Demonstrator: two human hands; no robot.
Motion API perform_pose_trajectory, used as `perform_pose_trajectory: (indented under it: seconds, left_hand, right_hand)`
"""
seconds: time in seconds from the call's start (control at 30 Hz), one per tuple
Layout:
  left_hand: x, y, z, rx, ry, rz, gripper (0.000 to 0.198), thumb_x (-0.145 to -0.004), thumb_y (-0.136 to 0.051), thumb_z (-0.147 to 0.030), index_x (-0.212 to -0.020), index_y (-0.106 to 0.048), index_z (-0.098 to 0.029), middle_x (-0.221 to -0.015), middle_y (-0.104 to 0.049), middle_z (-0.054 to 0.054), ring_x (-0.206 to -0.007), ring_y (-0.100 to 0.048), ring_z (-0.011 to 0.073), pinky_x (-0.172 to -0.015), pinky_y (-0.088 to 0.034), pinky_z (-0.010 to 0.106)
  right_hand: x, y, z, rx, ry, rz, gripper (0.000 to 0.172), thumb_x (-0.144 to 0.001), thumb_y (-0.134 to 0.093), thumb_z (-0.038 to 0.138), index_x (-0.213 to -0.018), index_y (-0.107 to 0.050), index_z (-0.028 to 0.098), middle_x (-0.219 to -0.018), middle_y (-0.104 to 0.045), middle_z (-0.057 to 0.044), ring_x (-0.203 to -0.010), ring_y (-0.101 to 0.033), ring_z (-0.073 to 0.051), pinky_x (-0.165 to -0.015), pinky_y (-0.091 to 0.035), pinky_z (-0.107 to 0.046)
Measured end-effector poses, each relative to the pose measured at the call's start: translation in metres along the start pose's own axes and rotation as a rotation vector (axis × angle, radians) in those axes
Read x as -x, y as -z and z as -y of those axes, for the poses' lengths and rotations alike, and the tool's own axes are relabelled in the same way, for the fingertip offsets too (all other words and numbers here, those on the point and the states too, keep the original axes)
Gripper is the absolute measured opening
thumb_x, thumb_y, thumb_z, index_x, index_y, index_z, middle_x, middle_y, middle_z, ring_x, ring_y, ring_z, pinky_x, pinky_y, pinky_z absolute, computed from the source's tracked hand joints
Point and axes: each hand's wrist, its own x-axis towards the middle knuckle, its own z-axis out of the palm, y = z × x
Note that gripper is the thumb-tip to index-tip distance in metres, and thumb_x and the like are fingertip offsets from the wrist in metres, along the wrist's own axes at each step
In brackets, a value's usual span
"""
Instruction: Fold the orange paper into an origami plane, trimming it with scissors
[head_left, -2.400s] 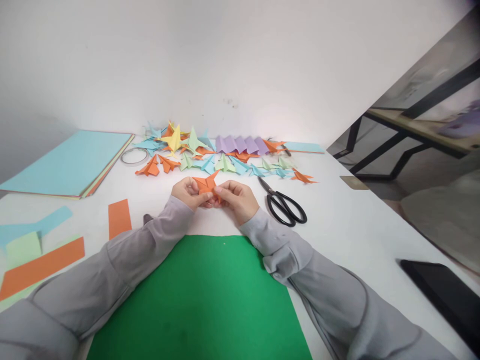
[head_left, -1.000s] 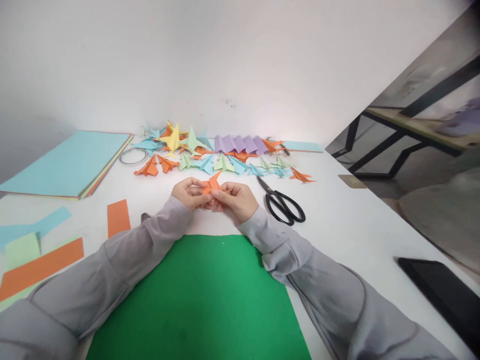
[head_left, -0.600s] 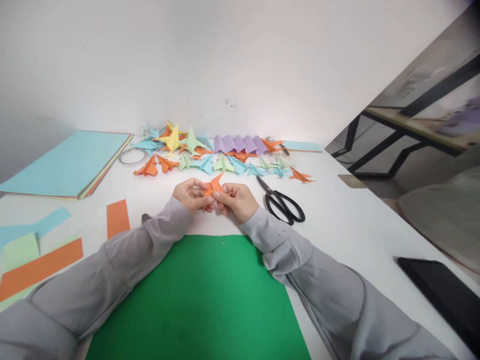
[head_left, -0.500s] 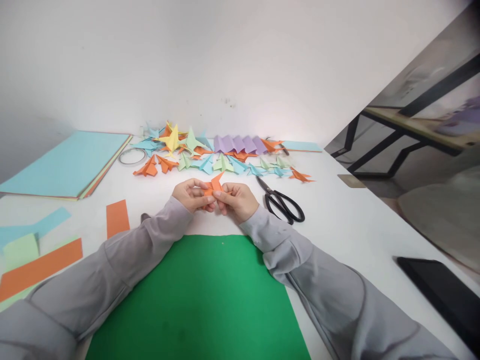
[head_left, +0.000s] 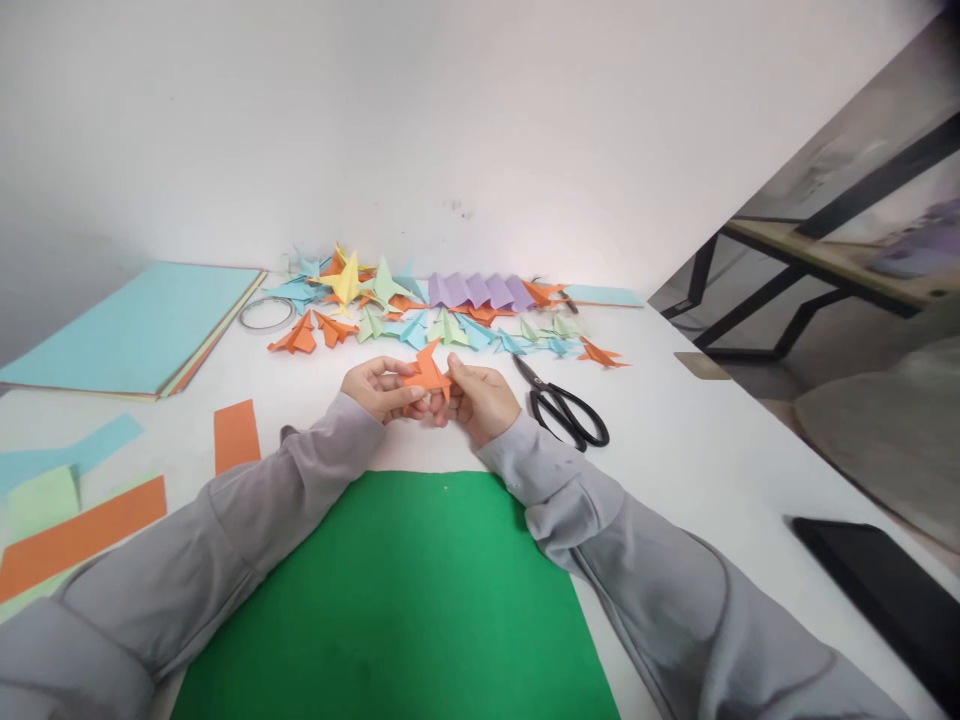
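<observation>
A small folded orange paper (head_left: 428, 371) is held up between both hands, above the white table just past the green sheet (head_left: 405, 580). My left hand (head_left: 382, 389) pinches its left side, thumb in front. On its right side, my right hand (head_left: 480, 398) has its fingers round the lower right part, the thumb raised at the edge. One orange point stands up at the top and another points down near the right fingers. Rows of folded paper shapes (head_left: 445, 328) in orange, green, blue and yellow lie behind the hands, with a purple pleated paper (head_left: 480, 290) among them.
Black scissors (head_left: 566, 408) lie right of my right hand. Large coloured sheets (head_left: 135, 325) and a wire coil (head_left: 267, 313) are at the back left. Paper strips (head_left: 82, 535) lie at the left, with an orange piece (head_left: 236, 436) nearby. A black tablet-like object (head_left: 885, 590) rests at the right.
The right thumb has lifted off the front of the orange paper and moved up to its right edge. More of the paper shows, and its upper point has shifted slightly left.
</observation>
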Motion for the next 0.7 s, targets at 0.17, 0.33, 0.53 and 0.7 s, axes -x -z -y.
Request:
perform_pose_trajectory:
  seconds: [0.17,0.33,0.53,0.7]
  left_hand:
    - [-0.0025,0.0014,0.0033,0.003,-0.029,0.002,0.05,-0.042,-0.085,-0.024,-0.077,-0.052,-0.011,-0.052,-0.065,0.002,-0.047,-0.062,0.0129,-0.048,-0.051,0.023]
    - [-0.0047,0.0014,0.007,-0.062,-0.074,-0.008,0.051,-0.043,-0.084,-0.026,-0.081,-0.052,-0.012,-0.057,-0.067,0.002,-0.049,-0.062,0.0144,-0.046,-0.051,0.025]
    - [-0.0048,0.0014,0.0076,-0.105,-0.054,-0.007,0.054,-0.042,-0.084,-0.029,-0.08,-0.05,-0.012,-0.052,-0.065,0.001,-0.045,-0.061,0.0138,-0.043,-0.048,0.023]
    - [-0.003,0.0002,0.0049,-0.061,-0.023,-0.001,0.054,-0.041,-0.085,-0.028,-0.078,-0.05,-0.012,-0.053,-0.065,0.002,-0.048,-0.062,0.0149,-0.045,-0.049,0.023]
  right_hand:
    - [0.0014,-0.0016,-0.0017,0.048,0.043,-0.036,0.042,-0.054,-0.074,0.052,-0.051,-0.056,0.014,-0.041,-0.058,0.0,-0.031,-0.05,-0.009,-0.032,-0.039,-0.019]
    - [0.0036,-0.0037,-0.0033,0.125,0.121,-0.018,0.04,-0.056,-0.074,0.05,-0.049,-0.055,0.015,-0.041,-0.058,0.001,-0.031,-0.049,-0.008,-0.032,-0.038,-0.02]
    - [0.0046,-0.0039,-0.0016,0.172,0.142,-0.003,0.042,-0.056,-0.073,0.052,-0.048,-0.054,0.016,-0.04,-0.057,0.002,-0.03,-0.047,-0.007,-0.031,-0.034,-0.019]
    - [0.0038,-0.0036,-0.0016,0.174,0.119,-0.025,0.043,-0.057,-0.072,0.053,-0.048,-0.053,0.016,-0.04,-0.056,0.002,-0.029,-0.045,-0.007,-0.031,-0.032,-0.019]
